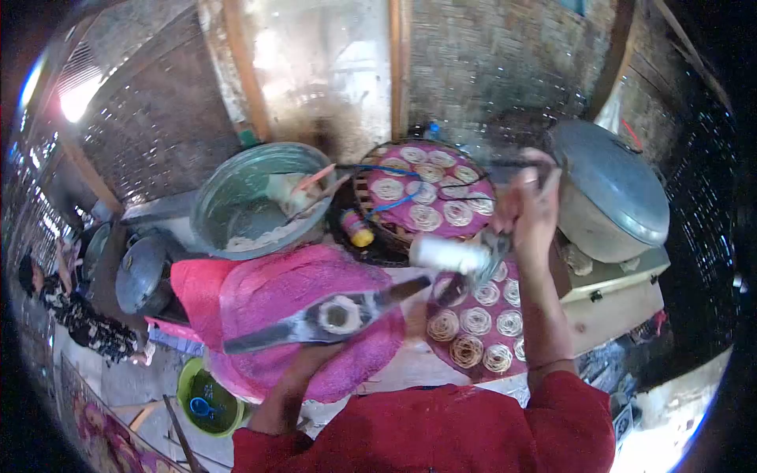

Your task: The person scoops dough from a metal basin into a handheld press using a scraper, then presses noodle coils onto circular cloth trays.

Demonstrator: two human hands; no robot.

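My left hand [322, 351] is at the underside of a long grey tool [288, 333] with a round opening holding white material. The tool lies across a pink towel [260, 288], and most of my left fingers are hidden behind it. To the right, my right hand [532, 197] is raised, its fingers smeared by motion. Just below and left of it is a blurred white cylinder [449, 256] with a greyish end; whether my fingers hold it is unclear. Coiled pale noodle-like rounds [475, 321] lie on a purple sheet below, and more sit on a round woven tray [363, 189].
A large green basin [206, 201] with white dough stands at the back left. Lidded pots are at the left [142, 276] and right [611, 181]. A yellow-green bucket [189, 406] with a blue scoop is lower left. Another person [87, 327] is at the far left.
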